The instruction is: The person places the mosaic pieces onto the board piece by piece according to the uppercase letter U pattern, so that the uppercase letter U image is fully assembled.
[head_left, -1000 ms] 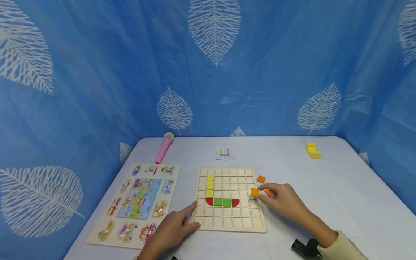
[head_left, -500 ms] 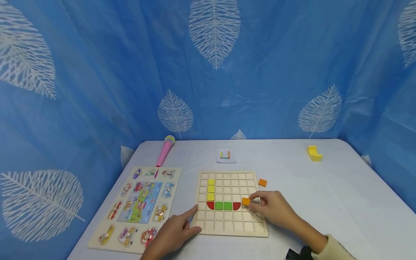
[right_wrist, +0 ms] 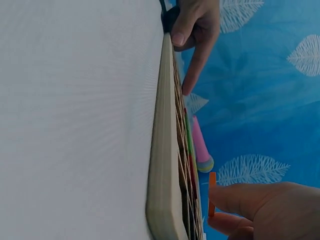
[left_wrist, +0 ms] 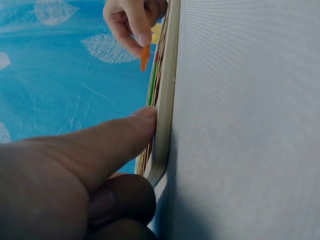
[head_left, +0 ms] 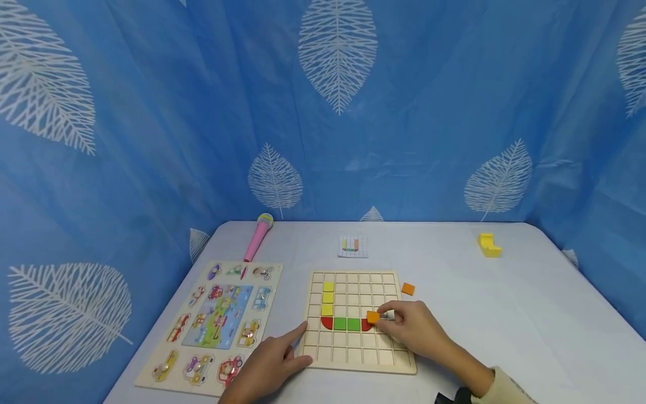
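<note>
My right hand point(head_left: 419, 331) pinches an orange square tile point(head_left: 373, 317) between thumb and fingertips, over the right-hand red piece. The right wrist view shows that tile point(right_wrist: 212, 182) edge-on, apart from the board. The wooden grid board point(head_left: 348, 356) carries a column of yellow square tiles point(head_left: 328, 298), two green tiles point(head_left: 340, 324) and a rounded red piece point(head_left: 327, 322) at each end of the green row. My left hand point(head_left: 270, 359) rests at the board's left side, index finger straight against the edge and thumb on the near corner.
Another orange tile point(head_left: 408, 289) lies right of the board. A small pattern card point(head_left: 353, 247) is behind it. To the left are a picture puzzle board point(head_left: 202, 365) and a pink toy microphone point(head_left: 257, 241). A yellow block point(head_left: 489, 245) sits at the back right.
My right hand has carried the orange tile leftwards, from the board's right edge to above the right red piece. My left hand keeps its place at the board.
</note>
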Action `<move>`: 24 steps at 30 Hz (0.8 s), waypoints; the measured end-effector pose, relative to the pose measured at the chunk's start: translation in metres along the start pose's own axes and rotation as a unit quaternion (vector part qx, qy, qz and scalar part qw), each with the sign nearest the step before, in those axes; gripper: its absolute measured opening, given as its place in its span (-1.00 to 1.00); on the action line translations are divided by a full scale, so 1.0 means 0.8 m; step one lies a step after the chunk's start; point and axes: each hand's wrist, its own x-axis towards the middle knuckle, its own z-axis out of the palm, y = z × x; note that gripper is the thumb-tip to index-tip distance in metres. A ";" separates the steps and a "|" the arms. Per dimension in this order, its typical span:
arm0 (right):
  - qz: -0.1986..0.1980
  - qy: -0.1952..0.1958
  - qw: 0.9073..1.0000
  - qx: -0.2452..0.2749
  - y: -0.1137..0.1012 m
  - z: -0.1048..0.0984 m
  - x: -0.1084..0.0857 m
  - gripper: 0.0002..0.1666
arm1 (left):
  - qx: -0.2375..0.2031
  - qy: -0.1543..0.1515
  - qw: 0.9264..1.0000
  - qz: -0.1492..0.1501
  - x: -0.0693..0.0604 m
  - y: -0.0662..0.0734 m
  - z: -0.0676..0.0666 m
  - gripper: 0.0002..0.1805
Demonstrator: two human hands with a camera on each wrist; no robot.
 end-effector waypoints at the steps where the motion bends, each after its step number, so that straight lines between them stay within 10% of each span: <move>1: 0.001 0.002 1.000 -0.002 0.000 0.002 0.000 -0.78 | 0.000 -0.001 1.000 -0.003 0.000 0.000 0.001 -0.18; 24: -0.007 0.027 0.997 -0.071 -0.009 0.014 0.022 -0.81 | 0.003 -0.003 1.000 -0.007 0.001 0.001 -0.001 -0.18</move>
